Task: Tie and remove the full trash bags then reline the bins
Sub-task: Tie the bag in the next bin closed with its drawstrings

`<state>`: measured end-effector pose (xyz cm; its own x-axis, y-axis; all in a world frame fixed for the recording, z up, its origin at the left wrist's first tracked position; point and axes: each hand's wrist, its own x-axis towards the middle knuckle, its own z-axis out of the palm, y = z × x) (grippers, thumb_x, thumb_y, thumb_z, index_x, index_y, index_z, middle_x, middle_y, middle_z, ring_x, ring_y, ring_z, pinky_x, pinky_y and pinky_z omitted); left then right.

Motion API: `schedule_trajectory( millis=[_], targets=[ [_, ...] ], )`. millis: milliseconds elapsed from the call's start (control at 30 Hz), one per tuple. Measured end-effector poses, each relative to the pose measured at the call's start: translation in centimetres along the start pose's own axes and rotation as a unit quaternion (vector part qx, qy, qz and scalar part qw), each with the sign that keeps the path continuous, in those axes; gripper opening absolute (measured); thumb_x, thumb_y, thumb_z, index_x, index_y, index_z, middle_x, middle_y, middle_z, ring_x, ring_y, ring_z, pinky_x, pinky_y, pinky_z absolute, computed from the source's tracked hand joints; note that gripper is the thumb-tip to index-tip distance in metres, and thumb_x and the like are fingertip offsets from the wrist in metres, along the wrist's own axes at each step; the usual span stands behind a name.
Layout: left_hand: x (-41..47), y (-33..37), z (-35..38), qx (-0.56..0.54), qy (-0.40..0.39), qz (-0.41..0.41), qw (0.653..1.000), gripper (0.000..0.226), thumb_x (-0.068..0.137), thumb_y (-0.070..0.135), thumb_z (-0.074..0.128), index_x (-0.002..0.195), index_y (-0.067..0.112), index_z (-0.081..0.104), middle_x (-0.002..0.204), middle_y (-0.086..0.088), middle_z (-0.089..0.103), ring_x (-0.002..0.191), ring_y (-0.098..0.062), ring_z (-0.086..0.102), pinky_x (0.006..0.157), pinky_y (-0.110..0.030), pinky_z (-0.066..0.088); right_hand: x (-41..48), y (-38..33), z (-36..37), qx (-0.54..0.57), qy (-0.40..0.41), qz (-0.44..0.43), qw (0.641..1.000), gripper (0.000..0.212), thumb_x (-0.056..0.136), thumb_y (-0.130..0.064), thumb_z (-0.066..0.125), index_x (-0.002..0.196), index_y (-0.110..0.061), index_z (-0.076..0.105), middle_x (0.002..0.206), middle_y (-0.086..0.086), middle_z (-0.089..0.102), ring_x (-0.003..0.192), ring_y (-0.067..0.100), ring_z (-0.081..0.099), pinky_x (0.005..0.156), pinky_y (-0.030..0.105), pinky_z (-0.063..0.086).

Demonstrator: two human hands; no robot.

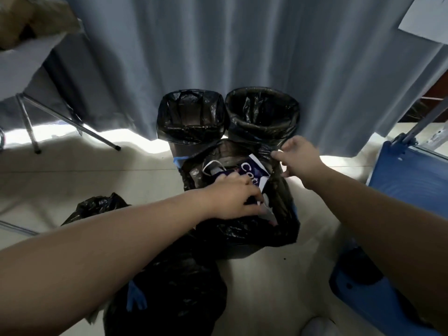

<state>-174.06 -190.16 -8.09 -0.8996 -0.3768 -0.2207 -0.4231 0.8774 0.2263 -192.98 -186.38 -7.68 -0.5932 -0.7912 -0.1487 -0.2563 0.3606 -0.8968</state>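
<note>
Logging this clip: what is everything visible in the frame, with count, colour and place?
Back left bin: one, black liner, against the curtain.
Back right bin: one, black liner, beside it.
Front bin: one, black liner, full of trash.
Purple packet: one, purple-white, atop that trash.
Floor bag: one, black, lower left.
Glove: one, blue, on the floor bag.
Curtain: one, grey-blue, behind.
Table: one, white, metal legs, left.
Cardboard box: one, brown, on the table.
Left hand: over the trash, fingers curled; grip unclear.
Right hand: pinches the front bin's liner rim.
</note>
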Motion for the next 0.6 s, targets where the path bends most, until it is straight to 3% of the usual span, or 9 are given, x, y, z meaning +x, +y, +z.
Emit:
schedule_trajectory(
  millis=[67,133,167,233,300,400,467,533,600],
  targets=[
    [-1.0,-0.1,0.6,0.038,-0.038,-0.009,0.999,0.066,0.078,0.068,0.051,0.13,0.029,0.045,0.129,-0.002,0.044,0.124,-0.025,0.036,0.104,-0.043,0.026,-1.0,0.4,0.2,-0.076,-0.016,0.048,0.996,0.074,0.069,-0.051,0.076,0.125,-0.017,0.041,0.114,0.005,0.053,0.1,0.024,0.057,0.091,0.041,0.05],
    [-2.1,-0.7,1.0,0.118,-0.069,0.013,0.991,0.086,0.071,0.072,0.056,0.139,0.026,0.032,0.139,-0.003,0.038,0.129,-0.026,0.034,0.105,-0.042,0.023,-2.1,1.8,0.4,-0.103,-0.034,0.11,0.988,0.106,0.05,-0.065,0.08,0.135,-0.019,0.038,0.132,0.008,0.049,0.119,0.027,0.051,0.102,0.043,0.045],
    [-2.5,-0.9,1.3,0.16,-0.085,0.028,0.983,0.092,0.069,0.072,0.058,0.143,0.026,0.026,0.143,-0.004,0.035,0.131,-0.026,0.032,0.105,-0.041,0.023,-3.2,2.5,0.7,-0.099,-0.067,0.145,0.982,0.101,0.049,-0.062,0.083,0.131,-0.017,0.045,0.128,0.009,0.054,0.115,0.027,0.055,0.099,0.043,0.047],
    [-3.1,-0.9,1.9,0.209,-0.099,0.043,0.972,0.094,0.07,0.068,0.06,0.144,0.025,0.022,0.143,-0.004,0.036,0.131,-0.026,0.035,0.104,-0.04,0.024,-5.8,3.5,1.1,-0.135,-0.155,0.217,0.954,0.055,0.066,-0.041,0.081,0.108,-0.012,0.059,0.108,0.011,0.063,0.097,0.029,0.062,0.087,0.043,0.053],
    [-3.1,-0.3,2.4,0.234,-0.074,0.046,0.968,0.075,0.079,0.056,0.059,0.139,0.024,0.03,0.136,-0.005,0.046,0.124,-0.026,0.044,0.101,-0.038,0.027,-7.4,4.2,1.5,-0.198,-0.166,0.219,0.941,0.025,0.077,-0.016,0.072,0.093,-0.005,0.056,0.094,0.016,0.06,0.081,0.031,0.061,0.065,0.039,0.056],
    [-3.2,0.4,1.8,0.257,-0.026,0.047,0.965,0.038,0.091,0.032,0.046,0.128,0.023,0.047,0.126,-0.002,0.056,0.117,-0.024,0.051,0.095,-0.034,0.032,-7.5,3.1,0.9,-0.285,-0.078,0.131,0.946,0.011,0.079,-0.004,0.064,0.083,-0.001,0.054,0.084,0.018,0.058,0.074,0.032,0.061,0.055,0.035,0.053],
    [-3.2,0.0,0.6,0.214,0.0,0.025,0.976,0.032,0.093,0.03,0.043,0.124,0.024,0.053,0.121,-0.002,0.061,0.113,-0.025,0.055,0.091,-0.033,0.037,-6.5,1.1,-0.4,-0.281,-0.048,0.103,0.953,0.014,0.077,-0.002,0.064,0.067,-0.002,0.054,0.063,0.015,0.06,0.057,0.027,0.063,0.05,0.026,0.055],
    [-3.3,-0.4,-1.1,0.126,0.047,-0.01,0.991,0.028,0.095,0.029,0.043,0.12,0.022,0.055,0.115,-0.005,0.063,0.107,-0.029,0.057,0.086,-0.035,0.044,-6.1,-1.1,-2.1,-0.235,-0.051,0.112,0.964,0.026,0.082,0.001,0.061,0.059,-0.005,0.049,0.036,0.009,0.052,0.03,0.018,0.051,0.03,0.017,0.041],
    [-3.6,-0.6,-2.9,0.051,0.119,-0.027,0.991,0.024,0.096,0.027,0.043,0.115,0.018,0.055,0.11,-0.008,0.063,0.103,-0.031,0.058,0.08,-0.036,0.047,-5.9,-2.7,-3.5,-0.212,-0.039,0.095,0.972,0.03,0.085,0.003,0.055,0.059,-0.008,0.046,0.035,0.007,0.05,0.028,0.017,0.048,0.028,0.016,0.037]
  ],
)
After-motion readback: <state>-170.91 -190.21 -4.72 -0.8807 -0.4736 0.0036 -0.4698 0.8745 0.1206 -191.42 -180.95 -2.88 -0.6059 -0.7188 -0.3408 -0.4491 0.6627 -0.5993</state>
